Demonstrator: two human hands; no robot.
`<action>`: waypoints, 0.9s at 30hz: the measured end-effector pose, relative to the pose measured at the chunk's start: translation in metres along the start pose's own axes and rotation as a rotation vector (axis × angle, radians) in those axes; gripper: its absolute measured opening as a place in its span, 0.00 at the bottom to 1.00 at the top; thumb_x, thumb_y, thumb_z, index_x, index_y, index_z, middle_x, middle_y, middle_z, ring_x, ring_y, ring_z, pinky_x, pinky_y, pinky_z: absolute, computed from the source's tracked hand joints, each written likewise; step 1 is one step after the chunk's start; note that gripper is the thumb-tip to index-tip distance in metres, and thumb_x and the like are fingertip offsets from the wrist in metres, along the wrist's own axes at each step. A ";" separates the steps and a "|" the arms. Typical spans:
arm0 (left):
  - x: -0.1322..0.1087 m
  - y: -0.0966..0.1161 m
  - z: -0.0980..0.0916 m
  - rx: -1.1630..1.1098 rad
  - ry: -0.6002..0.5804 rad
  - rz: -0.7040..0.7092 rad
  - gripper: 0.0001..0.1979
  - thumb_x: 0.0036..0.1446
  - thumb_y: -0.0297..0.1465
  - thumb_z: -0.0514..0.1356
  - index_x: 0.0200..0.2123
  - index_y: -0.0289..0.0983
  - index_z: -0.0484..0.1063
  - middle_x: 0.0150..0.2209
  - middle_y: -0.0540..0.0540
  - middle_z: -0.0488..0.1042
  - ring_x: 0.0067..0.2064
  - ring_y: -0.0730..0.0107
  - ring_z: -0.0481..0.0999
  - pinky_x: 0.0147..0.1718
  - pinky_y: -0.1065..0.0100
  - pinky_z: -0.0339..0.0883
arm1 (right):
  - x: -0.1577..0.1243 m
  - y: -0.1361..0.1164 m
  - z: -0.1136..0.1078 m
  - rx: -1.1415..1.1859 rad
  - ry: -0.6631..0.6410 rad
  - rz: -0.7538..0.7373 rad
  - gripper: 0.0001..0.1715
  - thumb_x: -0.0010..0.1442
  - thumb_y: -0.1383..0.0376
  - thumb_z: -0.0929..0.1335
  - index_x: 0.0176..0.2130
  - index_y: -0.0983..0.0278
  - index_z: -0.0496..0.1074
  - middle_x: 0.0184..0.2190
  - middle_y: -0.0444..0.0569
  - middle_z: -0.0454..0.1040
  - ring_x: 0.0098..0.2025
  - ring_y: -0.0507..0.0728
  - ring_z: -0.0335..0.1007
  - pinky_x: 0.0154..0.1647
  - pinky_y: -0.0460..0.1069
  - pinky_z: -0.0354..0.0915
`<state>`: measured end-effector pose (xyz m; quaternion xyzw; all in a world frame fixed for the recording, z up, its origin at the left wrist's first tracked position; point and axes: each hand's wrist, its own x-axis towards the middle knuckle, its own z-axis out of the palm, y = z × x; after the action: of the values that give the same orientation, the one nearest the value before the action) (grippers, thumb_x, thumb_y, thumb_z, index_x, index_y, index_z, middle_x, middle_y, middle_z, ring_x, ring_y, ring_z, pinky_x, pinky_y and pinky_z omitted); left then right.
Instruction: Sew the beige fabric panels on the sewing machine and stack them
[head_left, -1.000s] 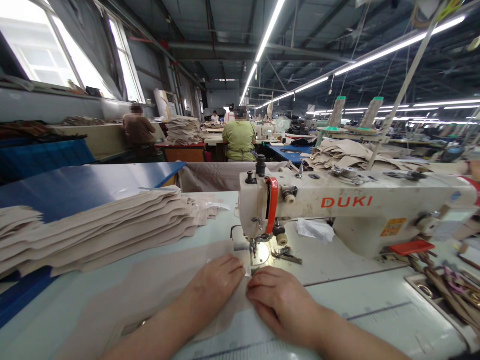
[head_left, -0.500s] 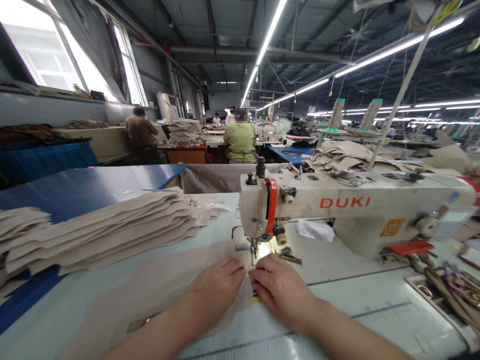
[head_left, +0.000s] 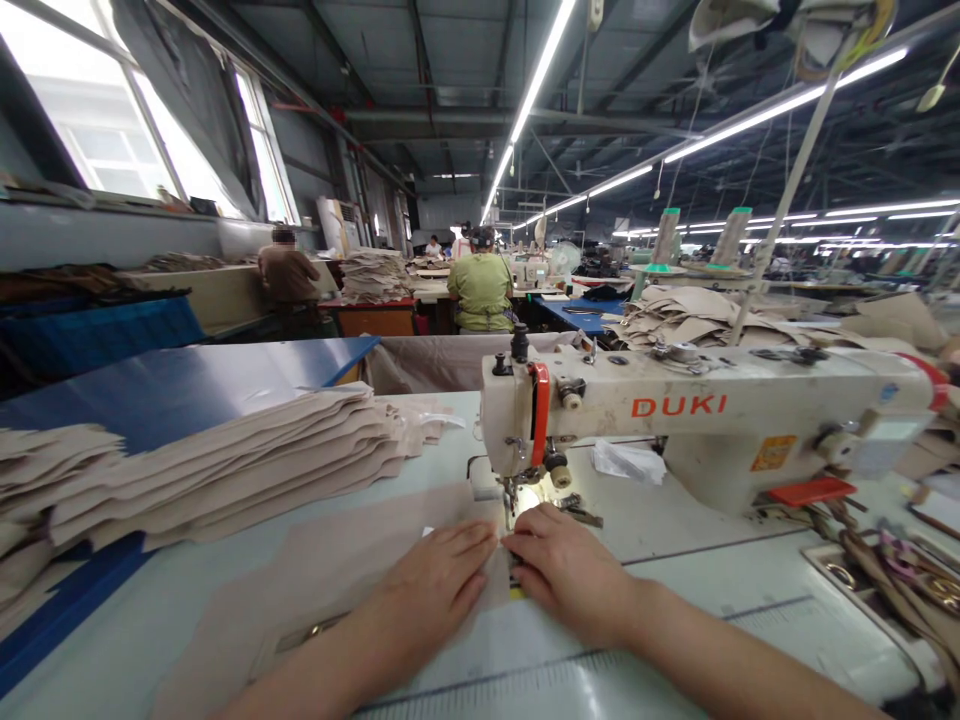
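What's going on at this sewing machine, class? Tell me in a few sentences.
A person works bare-handed at the sewing machine. Their left hand rests on a thin pale sheet, fingers toward the needle area; the right hand is bent close beside it, its grip hidden. A stack of beige pieces lies to the left.

The cloth (head_left: 337, 560) is plain pinkish beige, as is the stack (head_left: 240, 465) by the surface's left edge. The table (head_left: 712, 625) is pale mint, with dark ruler ticks (head_left: 480, 688) toward its near edge. The machine (head_left: 585, 385) is off-white with orange-red lettering (head_left: 679, 405), an orange sticker (head_left: 773, 453) and a red lever (head_left: 811, 490). Brown straps (head_left: 881, 580) lie by the right edge.
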<state>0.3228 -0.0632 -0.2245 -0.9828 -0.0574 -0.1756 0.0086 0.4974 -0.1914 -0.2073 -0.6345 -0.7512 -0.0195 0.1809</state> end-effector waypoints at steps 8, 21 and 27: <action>0.019 -0.001 0.007 -0.023 -0.002 0.023 0.18 0.63 0.28 0.51 0.54 0.34 0.70 0.53 0.40 0.75 0.54 0.62 0.74 0.55 0.59 0.67 | 0.010 0.017 -0.002 -0.132 0.021 -0.095 0.10 0.65 0.69 0.64 0.35 0.67 0.75 0.34 0.51 0.75 0.41 0.57 0.67 0.46 0.50 0.63; 0.028 -0.007 0.008 -0.074 0.041 0.018 0.18 0.66 0.32 0.48 0.54 0.36 0.70 0.53 0.43 0.75 0.53 0.64 0.74 0.53 0.60 0.68 | 0.010 0.026 0.006 -0.101 0.089 0.034 0.11 0.66 0.68 0.63 0.35 0.64 0.74 0.34 0.49 0.73 0.37 0.56 0.66 0.42 0.50 0.62; 0.029 -0.010 0.014 -0.084 0.037 0.008 0.19 0.66 0.32 0.47 0.55 0.36 0.70 0.53 0.42 0.75 0.53 0.63 0.73 0.54 0.59 0.68 | 0.010 0.028 0.009 -0.120 0.099 0.029 0.11 0.67 0.68 0.62 0.36 0.64 0.73 0.34 0.49 0.73 0.38 0.56 0.66 0.41 0.50 0.61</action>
<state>0.3531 -0.0495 -0.2279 -0.9790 -0.0457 -0.1960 -0.0310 0.5208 -0.1743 -0.2187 -0.6532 -0.7297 -0.0934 0.1796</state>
